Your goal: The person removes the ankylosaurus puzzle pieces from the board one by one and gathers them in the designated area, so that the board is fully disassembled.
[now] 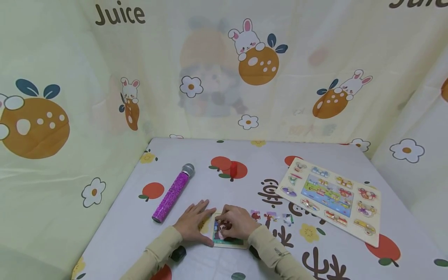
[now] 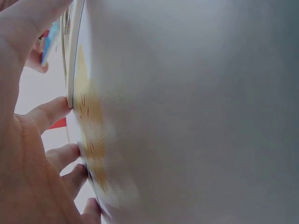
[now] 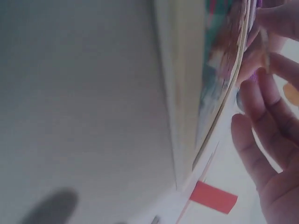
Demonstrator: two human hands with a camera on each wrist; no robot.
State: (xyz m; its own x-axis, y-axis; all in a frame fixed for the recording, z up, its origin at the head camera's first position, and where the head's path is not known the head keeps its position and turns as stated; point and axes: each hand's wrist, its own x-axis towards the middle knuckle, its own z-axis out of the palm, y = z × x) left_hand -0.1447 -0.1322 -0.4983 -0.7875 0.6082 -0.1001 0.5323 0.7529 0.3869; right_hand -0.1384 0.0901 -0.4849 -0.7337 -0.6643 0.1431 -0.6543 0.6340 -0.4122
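A small jigsaw puzzle in a pale wooden frame (image 1: 229, 246) lies flat on the cloth-covered table, a picture partly filling it. My left hand (image 1: 190, 222) rests at its left side with fingers spread, thumb and index fingertip right at the frame's edge. Over the picture, my right hand (image 1: 239, 221) pinches a thin puzzle piece (image 3: 265, 50) between thumb and fingers; its blue face shows in the left wrist view. The right hand hides part of the puzzle. Just right of that hand lie several loose puzzle pieces (image 1: 271, 216) in a row.
A purple glittery microphone (image 1: 171, 196) lies to the left. At the right is a large wooden peg puzzle board (image 1: 350, 225) with colourful pieces. A small red block (image 1: 233, 169) stands farther back. Patterned curtains (image 1: 210, 128) enclose the table's back and sides.
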